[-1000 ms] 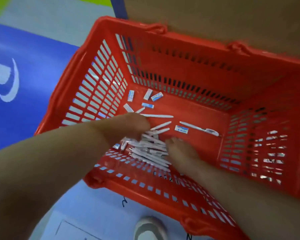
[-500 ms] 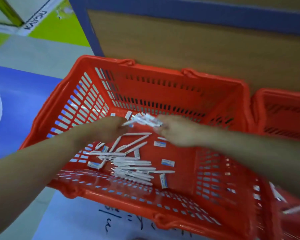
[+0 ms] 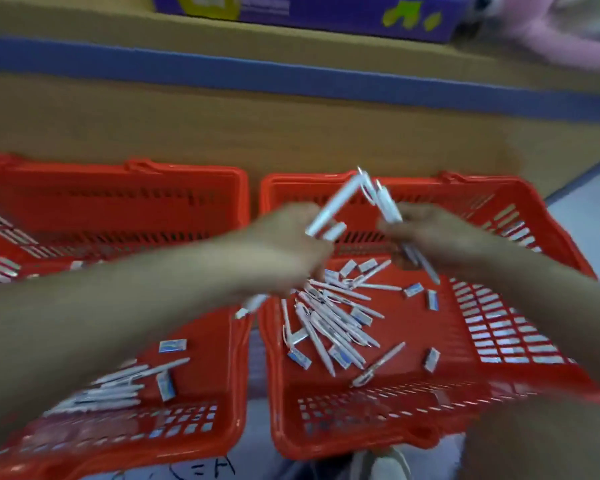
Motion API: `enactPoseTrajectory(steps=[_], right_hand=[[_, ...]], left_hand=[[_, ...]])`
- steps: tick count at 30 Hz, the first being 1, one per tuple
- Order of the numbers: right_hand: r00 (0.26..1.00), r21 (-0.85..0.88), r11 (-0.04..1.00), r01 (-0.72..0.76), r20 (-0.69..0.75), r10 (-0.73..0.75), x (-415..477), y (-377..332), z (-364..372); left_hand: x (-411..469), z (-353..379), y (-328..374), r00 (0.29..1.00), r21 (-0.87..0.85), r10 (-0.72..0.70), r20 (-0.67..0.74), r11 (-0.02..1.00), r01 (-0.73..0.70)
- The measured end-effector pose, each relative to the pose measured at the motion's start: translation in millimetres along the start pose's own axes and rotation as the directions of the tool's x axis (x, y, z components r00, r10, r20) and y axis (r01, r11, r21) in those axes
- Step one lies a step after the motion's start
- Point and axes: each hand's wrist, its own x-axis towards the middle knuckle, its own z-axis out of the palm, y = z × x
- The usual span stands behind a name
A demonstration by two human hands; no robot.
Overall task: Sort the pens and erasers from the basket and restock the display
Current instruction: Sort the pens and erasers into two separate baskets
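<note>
Against half a second ago the view has lifted and swung right: two red baskets now show side by side where only an edge of the second was visible, and a shelf with a blue strip [image 3: 291, 77], a purple box [image 3: 326, 12] and a blurred pink object [image 3: 551, 36] now runs along the top. The hands, then meeting on one bundle over the left basket [image 3: 118, 188], are now parted and raised over the right basket [image 3: 413, 441]. Both forearms reach forward from the near edge, converging. The left hand [image 3: 288, 244] is closed round a few white pens [image 3: 329, 209] – they slant up to the right, with one end poking out below the fist. The right hand [image 3: 430, 233] grips a second bunch of pens [image 3: 388, 206], slanting up to the left, so the two bunches nearly meet at their tips. Motion blur hides the finger positions. Directly below the hands, on the floor of the right basket, lies a loose heap of pens [image 3: 329, 320] with erasers [image 3: 413, 289] scattered among and around it, well apart from either hand. The left basket holds a smaller row of pens [image 3: 118, 386] and an eraser in a blue wrapper [image 3: 172, 345] towards its near end.
</note>
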Motion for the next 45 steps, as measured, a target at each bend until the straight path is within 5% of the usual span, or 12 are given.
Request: enactPoseTrajectory(steps=[4,8,11,15,18,21,26,29,34,38,39,45], right_hand=[[0.991,-0.281,0.957,-0.069,-0.129,0.034,7,82,-21],[0.979,-0.655,0.748,-0.102,-0.2,-0.041,10,125,-37],[0.958,-0.748,0.662,-0.049,-0.224,-0.182,12,116,-46],[0.861,-0.667,0.703,0.247,-0.182,-0.475,20,48,-27],[0.796,-0.584,0.657,0.477,-0.029,-0.604,20,-20,17],[0.725,-0.496,0.565,0.659,0.22,-0.653,11,-76,72],[0.647,-0.551,0.345,0.76,0.595,-0.477,24,-106,163],[0.677,-0.628,0.252,0.736,0.675,-0.294,47,-98,210],[0.812,-0.775,0.244,0.584,0.566,-0.145,85,-67,272],[0.914,-0.826,0.397,0.4,0.393,-0.104,94,-27,306],[0.933,-0.818,0.452,0.356,0.342,-0.116,96,-20,315],[0.987,-0.907,0.393,0.151,0.159,-0.011,112,7,332]], left_hand=[[27,69,7,0.978,0.286,-0.116,0.174,0.956,0.063],[49,88,-12,0.95,0.654,-0.216,0.226,0.756,0.017],[45,75,-11,0.975,0.651,-0.026,0.219,0.749,-0.126],[18,6,12,0.964,0.559,0.26,0.045,0.793,-0.24],[-15,-63,11,0.952,0.542,0.287,-0.106,0.819,-0.186],[-63,-118,-27,0.931,0.518,0.146,-0.336,0.854,0.053],[-135,-153,-137,0.901,0.574,-0.165,-0.402,0.721,0.388],[-145,-154,-186,0.919,0.761,-0.278,-0.279,0.52,0.388],[-120,-157,-231,0.969,0.928,-0.238,-0.068,0.341,0.149],[-101,-154,-278,0.966,0.982,-0.216,0.142,0.153,-0.11],[-98,-153,-287,0.959,0.99,-0.269,0.092,0.128,-0.059],[-82,-149,-310,0.941,0.933,-0.337,-0.014,0.333,0.134]])
